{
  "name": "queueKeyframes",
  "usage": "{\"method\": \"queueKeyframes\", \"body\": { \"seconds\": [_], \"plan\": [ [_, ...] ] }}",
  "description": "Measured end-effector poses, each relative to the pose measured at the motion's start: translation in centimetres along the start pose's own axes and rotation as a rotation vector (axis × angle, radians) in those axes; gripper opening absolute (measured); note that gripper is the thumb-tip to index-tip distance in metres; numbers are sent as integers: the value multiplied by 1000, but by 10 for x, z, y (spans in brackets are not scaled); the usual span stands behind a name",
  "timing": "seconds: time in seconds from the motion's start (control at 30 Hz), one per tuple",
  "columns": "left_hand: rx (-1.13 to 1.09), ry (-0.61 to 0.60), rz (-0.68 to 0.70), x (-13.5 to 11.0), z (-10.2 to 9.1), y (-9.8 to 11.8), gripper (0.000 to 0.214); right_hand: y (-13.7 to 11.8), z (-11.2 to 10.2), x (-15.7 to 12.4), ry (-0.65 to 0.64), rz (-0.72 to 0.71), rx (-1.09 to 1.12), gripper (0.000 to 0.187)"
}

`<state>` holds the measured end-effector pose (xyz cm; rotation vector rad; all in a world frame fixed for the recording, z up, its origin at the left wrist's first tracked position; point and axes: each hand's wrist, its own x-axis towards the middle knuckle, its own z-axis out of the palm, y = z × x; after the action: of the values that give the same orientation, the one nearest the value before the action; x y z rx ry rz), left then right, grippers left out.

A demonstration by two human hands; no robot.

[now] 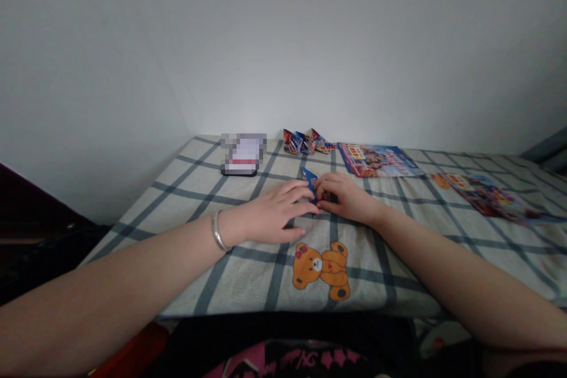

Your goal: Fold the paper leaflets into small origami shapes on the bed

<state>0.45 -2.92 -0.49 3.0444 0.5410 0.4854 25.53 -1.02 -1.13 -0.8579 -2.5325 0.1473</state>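
Observation:
Both my hands rest on a checked cloth (248, 277) with an orange bear print (322, 269). My left hand (273, 212), a silver bangle at its wrist, lies palm down with fingers stretched out, pressing on a small folded piece of blue printed paper (310, 180). My right hand (343, 195) has its fingers curled and pinched on the same paper from the right. Most of the paper is hidden under the fingers.
Folded paper shapes (308, 142) sit at the back near the white wall. A colourful printed sheet (378, 160) lies beside them, another (487, 195) farther right. A dark phone-like object (243, 156) is at back left. The cloth's left edge drops off.

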Motion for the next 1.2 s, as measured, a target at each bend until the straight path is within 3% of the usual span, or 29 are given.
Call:
{"method": "queueKeyframes", "body": {
  "seconds": [0.2, 0.47, 0.8, 1.2],
  "plan": [
    [25, -37, 10, 0, 0, -3, 43, -9, -10, 0, -1, -92, -49, 5],
    [28, -73, 0, -1, -4, -1, 40, -20, -25, 0, -78, -272, -190, 16],
    [-15, -67, 37, 1, -5, -5, 34, -23, -35, -2, -168, -288, -397, 21],
    [-70, -66, 82, 3, -7, -10, 28, -22, -39, -2, -228, -250, -373, 19]
  ]
}}
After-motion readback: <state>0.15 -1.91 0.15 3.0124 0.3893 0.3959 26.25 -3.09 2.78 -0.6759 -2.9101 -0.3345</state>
